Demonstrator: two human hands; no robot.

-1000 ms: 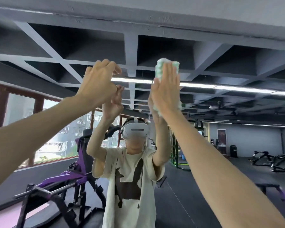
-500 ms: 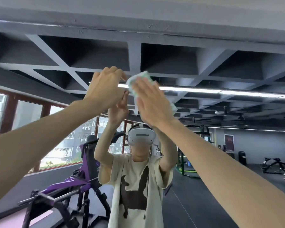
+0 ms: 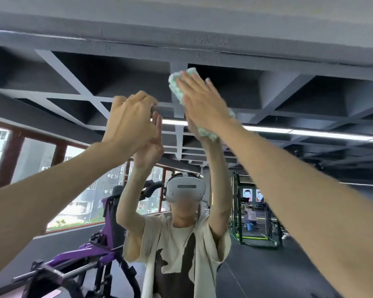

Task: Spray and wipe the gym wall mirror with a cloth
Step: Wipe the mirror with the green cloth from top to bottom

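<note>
The fluffy green-and-white cloth [image 3: 174, 83] is lying flat against the large gym wall mirror [image 3: 289, 100]. It is sitting high up, a little below the glass's top edge, where the plain grey wall band [image 3: 202, 22] is taking over. The right hand [image 3: 202, 104] is pressing it there with straight, spread fingers and a flat palm, gripping nothing. The cloth is poking out past the fingertips and below the wrist. The left hand [image 3: 129, 119] is holding nothing, its bent fingertips leaning on the glass just to the left of the cloth, seemingly as a brace.

The wiping looks to be the step in hand. Doing it well likely means keeping palm pressure even, so the unpinched cloth is not sliding out, and overlapping each pass. Upward, little glass is remaining before the wall band. Rightward and downward the glass is lying open. Leftward, the bracing hand is standing in the way and would need lifting first.
</note>
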